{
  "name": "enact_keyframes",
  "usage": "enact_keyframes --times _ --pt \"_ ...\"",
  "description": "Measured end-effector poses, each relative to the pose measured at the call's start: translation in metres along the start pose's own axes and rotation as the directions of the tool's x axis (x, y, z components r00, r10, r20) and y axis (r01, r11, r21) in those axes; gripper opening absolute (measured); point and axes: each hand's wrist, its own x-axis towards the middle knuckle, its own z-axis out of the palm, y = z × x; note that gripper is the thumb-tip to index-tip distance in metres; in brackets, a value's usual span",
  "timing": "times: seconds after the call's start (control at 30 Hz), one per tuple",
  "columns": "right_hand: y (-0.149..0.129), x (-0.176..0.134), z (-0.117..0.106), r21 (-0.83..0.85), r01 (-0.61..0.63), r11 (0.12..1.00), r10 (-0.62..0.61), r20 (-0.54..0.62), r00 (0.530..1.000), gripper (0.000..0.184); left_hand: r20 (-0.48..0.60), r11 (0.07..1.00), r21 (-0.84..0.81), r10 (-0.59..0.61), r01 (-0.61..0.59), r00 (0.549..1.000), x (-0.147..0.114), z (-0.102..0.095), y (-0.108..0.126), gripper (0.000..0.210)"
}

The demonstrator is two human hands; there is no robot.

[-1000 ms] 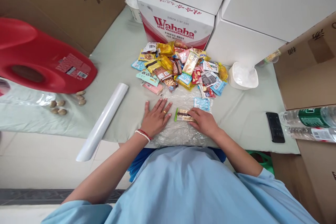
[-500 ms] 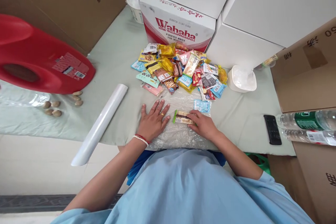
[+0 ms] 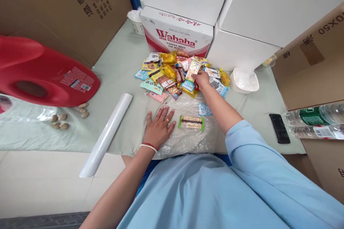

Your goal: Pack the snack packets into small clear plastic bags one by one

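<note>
Flat and open, fingers spread, the left hand [image 3: 159, 128] lies at the left side of crinkled film [image 3: 174, 145]; the right hand [image 3: 202, 79] touches the upper bar [image 3: 193, 68] in the heap [image 3: 169, 71], though whether it grips cannot be told. Green-ended, the lower bar [image 3: 191, 122] lies on the film, inside the table's front edge. One smooth roll [image 3: 107, 132] overhangs that edge; cloth [image 3: 132, 128] stretches between roll and left hand. Rightward are one plastic tub [image 3: 244, 80], one phone [image 3: 279, 128] and two clear bottles [image 3: 313, 121].
</note>
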Motion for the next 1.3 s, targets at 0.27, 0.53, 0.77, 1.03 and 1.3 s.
enact_keyframes --times 0.27,0.53,0.77,1.03,1.3 --pt "0.017 -0.125 -0.072 -0.218 0.396 0.892 -0.317 0.322 0.892 0.033 -0.002 0.998 -0.063 -0.001 0.001 1.000 -0.001 0.000 0.000 0.056" --pt "0.030 -0.229 -0.067 -0.465 0.543 0.699 -0.160 0.638 0.753 0.051 -0.002 0.997 -0.076 -0.010 0.010 1.000 0.000 -0.001 0.000 0.056" --pt "0.026 -0.219 -0.063 -0.471 0.533 0.703 -0.140 0.642 0.754 0.055 -0.009 0.998 -0.068 -0.018 0.018 1.000 0.000 0.000 0.002 0.056" --pt "0.019 -0.228 -0.052 -0.548 0.474 0.689 -0.053 0.614 0.787 0.061 0.003 0.998 -0.054 -0.030 0.030 1.000 0.000 -0.001 0.002 0.056" --pt "0.014 -0.211 -0.075 -0.635 0.419 0.650 0.025 0.568 0.822 0.064 -0.015 0.997 -0.083 -0.011 0.010 1.000 0.000 -0.002 0.002 0.056"
